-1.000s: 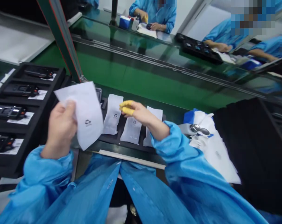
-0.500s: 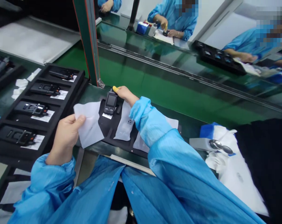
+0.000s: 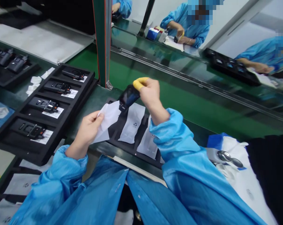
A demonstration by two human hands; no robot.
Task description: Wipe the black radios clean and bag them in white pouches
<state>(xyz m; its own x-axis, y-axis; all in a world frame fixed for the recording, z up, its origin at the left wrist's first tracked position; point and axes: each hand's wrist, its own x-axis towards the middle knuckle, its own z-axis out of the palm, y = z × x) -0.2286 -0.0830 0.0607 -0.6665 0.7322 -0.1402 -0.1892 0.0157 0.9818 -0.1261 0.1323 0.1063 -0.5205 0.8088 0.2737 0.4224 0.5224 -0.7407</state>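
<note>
Handheld device (image 3: 128, 97) partly behind right fingers (image 3: 141, 82)

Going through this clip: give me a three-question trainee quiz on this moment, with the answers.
1. Which holds the black handheld device? A) left hand B) right hand C) neither
2. True or false: the left hand grips a white paper pouch.
3. How many such devices lie in the black compartment tray beside the left hand?

Key: 1 B; 2 true; 3 four.
</note>
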